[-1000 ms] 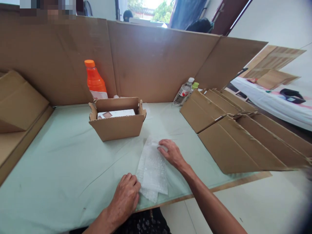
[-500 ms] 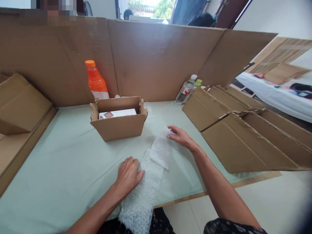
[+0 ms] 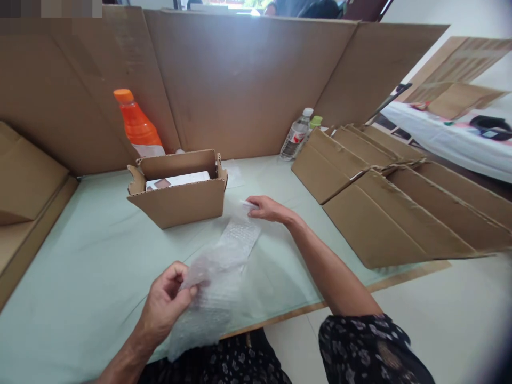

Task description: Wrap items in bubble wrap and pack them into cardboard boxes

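A long strip of clear bubble wrap [image 3: 224, 261] stretches between my two hands over the pale green table [image 3: 88, 256]. My left hand [image 3: 166, 301] pinches its near end, lifted above the table's front edge. My right hand [image 3: 268, 208] grips the far end close to the tabletop. Just behind and left of my right hand stands a small open cardboard box [image 3: 178, 186] with a white packet [image 3: 178, 180] lying inside it.
An orange bottle [image 3: 136, 125] stands behind the box. Two clear bottles [image 3: 296, 136] lean at the tall cardboard screen [image 3: 248, 80] along the back. Flat folded cartons [image 3: 400, 202] overlap on the right. More cardboard [image 3: 28, 181] is stacked at the left.
The folded bubble wrap has been opened out into a long strip. My left hand rose off the table and now pinches its near end; my right hand drew the far end toward the box.
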`<state>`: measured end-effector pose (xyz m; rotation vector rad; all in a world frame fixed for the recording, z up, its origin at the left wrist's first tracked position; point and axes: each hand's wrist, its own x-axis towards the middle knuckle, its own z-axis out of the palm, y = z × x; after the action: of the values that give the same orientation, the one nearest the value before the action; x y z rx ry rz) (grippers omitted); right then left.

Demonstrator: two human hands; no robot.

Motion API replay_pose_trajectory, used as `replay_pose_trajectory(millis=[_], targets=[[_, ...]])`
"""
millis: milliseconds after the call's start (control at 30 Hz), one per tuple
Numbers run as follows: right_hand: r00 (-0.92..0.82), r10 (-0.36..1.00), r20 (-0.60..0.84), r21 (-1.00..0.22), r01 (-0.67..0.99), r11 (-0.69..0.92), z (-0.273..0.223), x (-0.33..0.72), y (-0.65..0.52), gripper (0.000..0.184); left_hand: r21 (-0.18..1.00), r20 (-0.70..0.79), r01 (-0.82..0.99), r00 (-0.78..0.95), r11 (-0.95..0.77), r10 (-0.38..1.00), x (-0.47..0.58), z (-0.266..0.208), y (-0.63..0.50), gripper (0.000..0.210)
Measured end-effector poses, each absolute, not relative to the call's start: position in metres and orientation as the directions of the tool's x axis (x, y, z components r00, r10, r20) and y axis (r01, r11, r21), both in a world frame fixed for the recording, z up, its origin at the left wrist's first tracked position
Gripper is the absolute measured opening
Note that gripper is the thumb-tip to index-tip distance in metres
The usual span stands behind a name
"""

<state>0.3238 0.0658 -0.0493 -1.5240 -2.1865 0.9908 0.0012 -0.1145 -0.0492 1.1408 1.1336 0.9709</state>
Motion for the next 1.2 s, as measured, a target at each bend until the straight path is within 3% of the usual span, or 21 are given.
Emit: replay_pose_trajectory(millis=[100,233,467,667,767,967,1200], targets=[[-0.335,0.934,-0.127,-0.662,0.730,0.172,-0.063,0.320,0.082,0.046,0.944,-0.301,-0.068,0.225,0.323,0.927,0.033,-0.033,-0.097,0.031],[-0.243,0.967,-0.069,-0.658,0.740,0.139,-0.072,0.328,0.083,0.061,0.942,-0.334,0.037,0.203,0.334,0.920,0.077,-0.042,-0.055,0.029],[-0.018,0.996,0.086,-0.620,0.781,0.068,-0.077,0.359,0.047,0.039,0.931,-0.298,0.272,0.177,0.245,0.938,0.093,-0.103,0.010,0.028],[-0.005,0.999,0.048,-0.516,0.856,0.029,-0.091,0.355,0.048,0.043,0.930,-0.229,0.357,0.371,0.090,0.900,0.092,-0.091,0.008,0.015],[-0.057,0.998,0.030,-0.488,0.870,0.065,-0.095,0.345,0.061,0.032,0.909,-0.240,0.412,0.416,0.053,0.877,0.098,-0.084,0.008,0.016],[-0.150,0.988,0.034,-0.496,0.856,0.147,-0.095,0.340,0.072,0.024,0.767,-0.275,0.641,0.298,0.021,0.914,0.108,-0.090,0.023,0.024],[-0.069,0.981,0.182,-0.414,0.899,0.140,-0.080,0.337,0.018,0.043,0.521,-0.211,0.842,0.285,-0.139,0.935,0.115,-0.077,0.023,0.020]])
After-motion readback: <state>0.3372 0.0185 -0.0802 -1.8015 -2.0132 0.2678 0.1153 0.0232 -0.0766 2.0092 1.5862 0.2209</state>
